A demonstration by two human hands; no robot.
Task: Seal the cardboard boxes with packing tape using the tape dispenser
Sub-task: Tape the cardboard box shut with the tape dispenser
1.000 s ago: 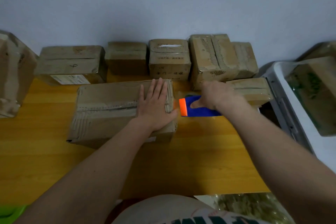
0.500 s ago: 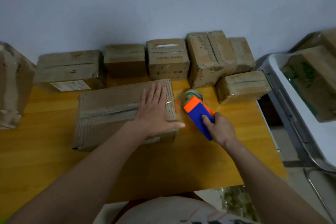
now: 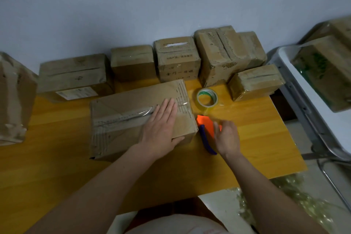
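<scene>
Your left hand (image 3: 161, 129) lies flat, fingers straight and together, pressing the top of the big cardboard box (image 3: 140, 118) near its right end — fingertips on the taped centre seam, thumb hooked over the near edge. Your right hand (image 3: 227, 137) has relaxed, loosely spread fingers over the tape dispenser (image 3: 206, 129); grip contact isn't clear, it looks like hovering or light touch, not a clamp. The dispenser — orange head, blue handle — lies on the wooden table (image 3: 247, 148) just beside the box's right end. A tape roll (image 3: 207, 99) sits flat on the table just behind it. A row of smaller sealed boxes (image 3: 174, 59) lines the wall behind. A chair (image 3: 296, 89) stands right of the table carrying another box (image 3: 322, 72).
</scene>
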